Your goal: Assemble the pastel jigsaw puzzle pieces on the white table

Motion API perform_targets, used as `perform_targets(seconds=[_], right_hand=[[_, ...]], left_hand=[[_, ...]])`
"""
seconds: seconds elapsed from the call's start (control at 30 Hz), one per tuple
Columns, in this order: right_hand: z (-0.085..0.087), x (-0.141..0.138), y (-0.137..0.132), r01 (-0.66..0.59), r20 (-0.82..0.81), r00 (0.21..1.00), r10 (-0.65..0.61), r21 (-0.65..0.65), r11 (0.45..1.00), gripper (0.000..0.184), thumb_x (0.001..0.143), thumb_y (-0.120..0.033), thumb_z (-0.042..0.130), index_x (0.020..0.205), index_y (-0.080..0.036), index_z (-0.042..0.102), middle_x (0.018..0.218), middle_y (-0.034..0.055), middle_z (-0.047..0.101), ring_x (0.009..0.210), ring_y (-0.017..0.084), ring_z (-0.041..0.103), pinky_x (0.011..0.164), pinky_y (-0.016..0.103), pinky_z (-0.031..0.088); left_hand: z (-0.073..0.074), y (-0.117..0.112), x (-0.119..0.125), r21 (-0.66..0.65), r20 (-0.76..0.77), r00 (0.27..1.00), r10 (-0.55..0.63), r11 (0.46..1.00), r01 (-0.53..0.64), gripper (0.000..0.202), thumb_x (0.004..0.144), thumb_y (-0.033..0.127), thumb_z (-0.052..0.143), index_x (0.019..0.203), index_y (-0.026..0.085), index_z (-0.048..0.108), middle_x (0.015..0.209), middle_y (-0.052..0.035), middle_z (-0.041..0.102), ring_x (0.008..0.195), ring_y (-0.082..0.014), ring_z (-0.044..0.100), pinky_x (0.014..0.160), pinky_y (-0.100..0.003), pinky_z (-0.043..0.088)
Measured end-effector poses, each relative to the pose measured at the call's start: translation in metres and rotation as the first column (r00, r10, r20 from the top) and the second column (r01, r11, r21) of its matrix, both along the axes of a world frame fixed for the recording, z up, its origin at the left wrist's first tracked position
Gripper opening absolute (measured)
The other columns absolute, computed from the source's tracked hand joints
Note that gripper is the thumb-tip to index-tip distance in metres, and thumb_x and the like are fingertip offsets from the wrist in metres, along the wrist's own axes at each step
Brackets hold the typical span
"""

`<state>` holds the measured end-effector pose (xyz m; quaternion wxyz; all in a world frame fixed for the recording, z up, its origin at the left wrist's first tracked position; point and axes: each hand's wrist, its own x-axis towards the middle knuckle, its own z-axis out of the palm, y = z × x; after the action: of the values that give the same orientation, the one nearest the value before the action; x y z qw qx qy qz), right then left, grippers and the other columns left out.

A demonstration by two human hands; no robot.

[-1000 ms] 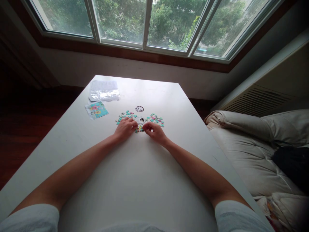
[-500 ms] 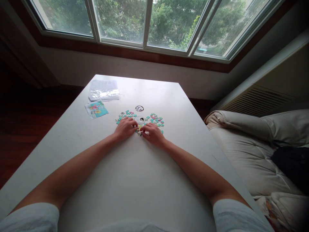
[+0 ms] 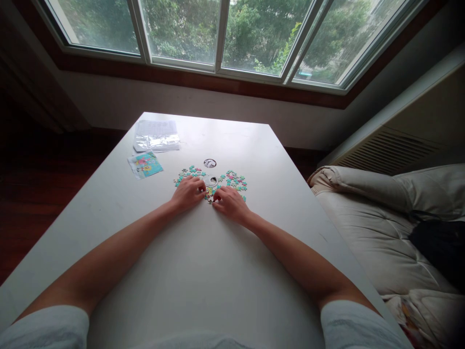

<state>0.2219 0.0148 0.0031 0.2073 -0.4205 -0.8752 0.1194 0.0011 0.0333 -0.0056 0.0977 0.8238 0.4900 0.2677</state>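
Small jigsaw puzzle pieces, mostly turquoise with some pink and yellow, lie scattered on the white table. My left hand rests at the left of the pile, its fingers curled together; whatever they hold is hidden. Opposite it, my right hand pinches at a small puzzle piece on the near side of the pile. Yellowish pieces show between the two hands. Just beyond the fingertips lies a round tin, and a round lid-like disc is farther back.
At the left, a colourful picture sheet lies in front of clear plastic bags with paper. A beige cushioned seat with a dark bag stands right of the table. Windows are behind the table.
My right hand's fingers have drawn together and shifted slightly toward me, onto a piece at the near edge. My left fingers have curled in a little.
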Motion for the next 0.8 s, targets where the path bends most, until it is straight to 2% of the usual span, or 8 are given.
perform_targets(seconds=[0.17, 0.33, 0.63, 0.8], right_hand=[[0.0004, -0.0013, -0.0002, 0.003, -0.197, 0.98, -0.035, -0.162, 0.987, 0.011, 0.078, -0.009, 0.061, 0.08, -0.02, 0.06, 0.077, -0.0016, 0.063, 0.073, 0.013, 0.053, 0.073, 0.025, 0.039], [-0.0026, -0.0002, 0.0019, 0.026, -0.304, 0.946, -0.112, -0.272, 0.962, 0.012, 0.08, -0.015, 0.061, 0.088, -0.022, 0.067, 0.078, -0.0027, 0.068, 0.069, 0.012, 0.056, 0.069, 0.024, 0.04], [-0.0059, 0.0, 0.0026, 0.094, -0.291, 0.943, -0.161, -0.231, 0.968, 0.009, 0.079, -0.016, 0.06, 0.081, -0.022, 0.067, 0.073, -0.0033, 0.067, 0.067, 0.012, 0.056, 0.066, 0.023, 0.039], [-0.0055, -0.0008, 0.0021, 0.097, -0.231, 0.964, -0.135, -0.17, 0.981, 0.008, 0.083, -0.017, 0.06, 0.081, -0.021, 0.067, 0.075, -0.0019, 0.066, 0.07, 0.013, 0.055, 0.068, 0.024, 0.037]], left_hand=[[0.0002, -0.0009, -0.0005, -0.002, -0.003, 1.0, 0.002, 1.0, -0.002, 0.007, 0.086, 0.028, 0.065, 0.08, 0.023, 0.065, 0.083, -0.002, 0.064, 0.087, -0.0221, 0.054, 0.09, -0.039, 0.042], [0.001, -0.001, -0.0004, -0.007, -0.005, 1.0, -0.007, 1.0, 0.007, 0.008, 0.086, 0.028, 0.065, 0.08, 0.023, 0.064, 0.083, -0.002, 0.064, 0.088, -0.0224, 0.054, 0.089, -0.039, 0.042], [0.002, -0.003, 0.0026, -0.008, -0.017, 1.0, -0.004, 1.0, 0.004, 0.009, 0.085, 0.027, 0.065, 0.078, 0.023, 0.062, 0.082, -0.0026, 0.062, 0.089, -0.0227, 0.054, 0.089, -0.039, 0.042], [0.0014, -0.004, 0.0038, 0.001, -0.009, 1.0, -0.006, 1.0, 0.006, 0.008, 0.085, 0.027, 0.064, 0.078, 0.023, 0.062, 0.082, -0.0029, 0.062, 0.088, -0.0227, 0.053, 0.088, -0.039, 0.041]])
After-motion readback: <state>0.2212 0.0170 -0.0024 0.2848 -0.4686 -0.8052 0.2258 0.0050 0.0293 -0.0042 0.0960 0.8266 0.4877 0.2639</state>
